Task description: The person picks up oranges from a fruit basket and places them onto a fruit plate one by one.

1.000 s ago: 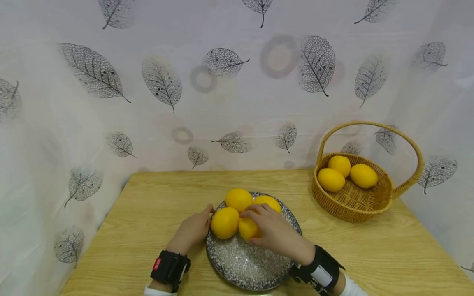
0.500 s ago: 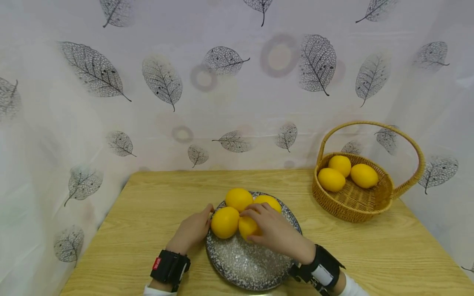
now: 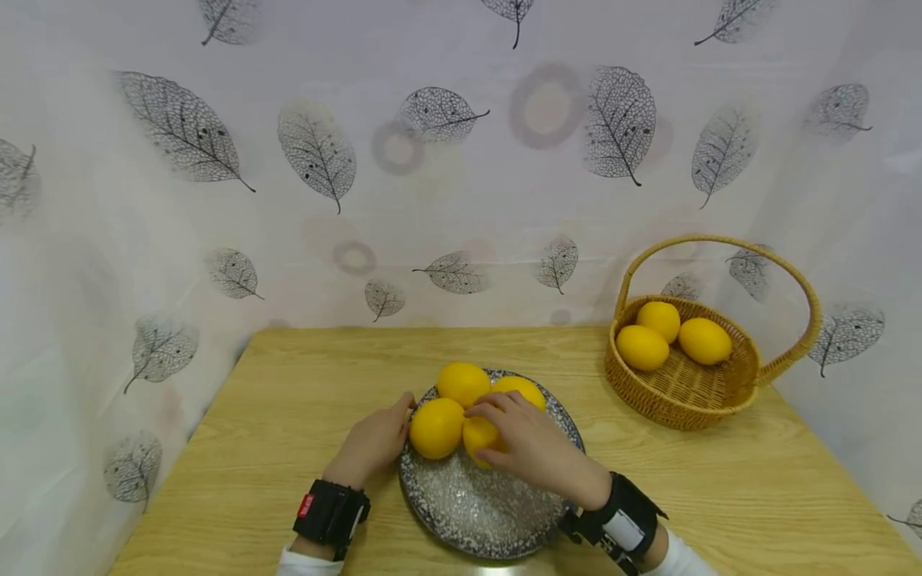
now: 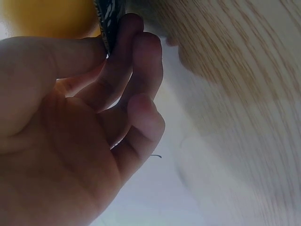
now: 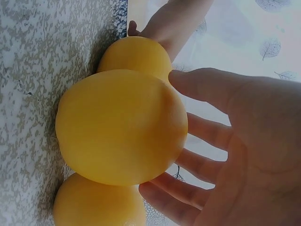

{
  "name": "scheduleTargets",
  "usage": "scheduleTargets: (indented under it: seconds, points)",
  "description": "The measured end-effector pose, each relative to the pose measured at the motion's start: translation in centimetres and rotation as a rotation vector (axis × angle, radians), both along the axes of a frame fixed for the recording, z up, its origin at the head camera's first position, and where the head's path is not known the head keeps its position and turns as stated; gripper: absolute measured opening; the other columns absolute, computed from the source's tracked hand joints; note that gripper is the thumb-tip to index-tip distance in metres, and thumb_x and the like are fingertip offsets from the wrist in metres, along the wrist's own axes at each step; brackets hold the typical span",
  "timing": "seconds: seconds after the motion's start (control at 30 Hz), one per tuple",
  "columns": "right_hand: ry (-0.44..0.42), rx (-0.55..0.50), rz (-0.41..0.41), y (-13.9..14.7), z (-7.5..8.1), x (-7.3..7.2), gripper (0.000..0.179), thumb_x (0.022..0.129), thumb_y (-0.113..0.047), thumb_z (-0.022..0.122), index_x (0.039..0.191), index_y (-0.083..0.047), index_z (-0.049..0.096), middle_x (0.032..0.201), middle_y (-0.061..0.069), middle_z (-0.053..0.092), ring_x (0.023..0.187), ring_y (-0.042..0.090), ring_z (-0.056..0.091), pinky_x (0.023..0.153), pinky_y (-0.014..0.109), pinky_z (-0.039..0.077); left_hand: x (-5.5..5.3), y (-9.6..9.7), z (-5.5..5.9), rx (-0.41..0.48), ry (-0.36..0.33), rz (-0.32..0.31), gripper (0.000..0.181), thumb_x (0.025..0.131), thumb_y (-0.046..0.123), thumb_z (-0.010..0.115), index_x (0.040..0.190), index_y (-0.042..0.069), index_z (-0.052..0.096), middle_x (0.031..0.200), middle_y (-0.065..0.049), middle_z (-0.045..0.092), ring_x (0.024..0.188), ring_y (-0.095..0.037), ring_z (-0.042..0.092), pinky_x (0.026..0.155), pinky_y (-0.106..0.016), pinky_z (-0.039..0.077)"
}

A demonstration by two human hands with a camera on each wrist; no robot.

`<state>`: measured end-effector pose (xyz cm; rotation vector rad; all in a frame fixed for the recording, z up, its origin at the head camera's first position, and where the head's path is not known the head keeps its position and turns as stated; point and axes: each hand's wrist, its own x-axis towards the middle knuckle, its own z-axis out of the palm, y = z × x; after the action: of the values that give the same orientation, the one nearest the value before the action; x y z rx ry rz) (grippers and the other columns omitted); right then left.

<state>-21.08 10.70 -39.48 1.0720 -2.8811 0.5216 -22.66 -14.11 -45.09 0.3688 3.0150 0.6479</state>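
Four yellow fruits (image 3: 436, 429) sit bunched on a speckled plate (image 3: 497, 520) on the table (image 3: 324, 360). The right hand (image 3: 536, 444) holds the front fruit (image 5: 117, 127), thumb and fingers spread wide and curved round it, against the plate. The left hand (image 3: 374, 444) pinches the plate's left rim between thumb and bent fingers. Three more fruits (image 3: 704, 342) lie in the basket (image 3: 659, 409), back right.
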Motion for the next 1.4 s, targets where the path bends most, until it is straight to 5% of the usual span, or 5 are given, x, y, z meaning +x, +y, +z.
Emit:
scheduleTargets:
  seconds: [0.7, 0.83, 0.93, 1.13, 1.4]
  points:
    - [0.017, -0.062, -0.091, 1.5, 1.2, -1.7, 0.044, 0.087, -0.033, 0.069, 0.126, -0.014, 0.061, 0.13, 0.01, 0.061, 0.12, 0.027, 0.053, 0.099, 0.048, 0.049, 0.2, 0.2, 0.7, 0.006, -0.026, 0.002, 0.026, 0.098, 0.01, 0.051, 0.123, 0.009, 0.053, 0.072, -0.009, 0.068, 0.057, -0.015, 0.05, 0.052, -0.03, 0.039]
    - [0.037, -0.1, -0.13, 3.0, 2.4, -3.2, 0.042, 0.09, -0.03, 0.065, 0.128, -0.011, 0.06, 0.131, 0.014, 0.06, 0.12, 0.03, 0.053, 0.098, 0.051, 0.048, -0.2, 0.1, 0.7, -0.007, -0.023, 0.015, 0.024, 0.098, 0.011, 0.05, 0.122, 0.01, 0.053, 0.073, -0.008, 0.067, 0.058, -0.016, 0.05, 0.053, -0.031, 0.041]
    - [0.037, -0.111, -0.179, 4.6, 3.5, -4.8, 0.042, 0.093, -0.031, 0.061, 0.13, -0.011, 0.057, 0.133, 0.017, 0.057, 0.107, 0.033, 0.059, 0.084, 0.052, 0.054, -0.3, 0.0, 0.8, -0.016, -0.023, 0.017, 0.025, 0.097, 0.011, 0.051, 0.122, 0.01, 0.053, 0.073, -0.008, 0.066, 0.059, -0.016, 0.05, 0.053, -0.031, 0.042]
    - [0.046, -0.118, -0.265, 8.6, 5.1, -8.5, 0.043, 0.095, -0.027, 0.058, 0.132, -0.005, 0.054, 0.136, 0.025, 0.052, 0.119, 0.041, 0.051, 0.096, 0.06, 0.046, -0.2, 0.0, 1.1, -0.016, -0.035, 0.018, 0.025, 0.098, 0.012, 0.051, 0.122, 0.01, 0.053, 0.072, -0.008, 0.067, 0.058, -0.016, 0.05, 0.052, -0.032, 0.042]
    - [-0.056, -0.115, -0.358, 13.2, 6.1, -12.1, 0.043, 0.098, -0.025, 0.052, 0.131, 0.004, 0.054, 0.136, 0.032, 0.049, 0.113, 0.046, 0.05, 0.091, 0.062, 0.045, 0.2, 0.0, 0.8, -0.01, -0.032, 0.011, 0.026, 0.097, 0.01, 0.051, 0.123, 0.008, 0.053, 0.076, -0.01, 0.069, 0.059, -0.017, 0.051, 0.054, -0.034, 0.045]
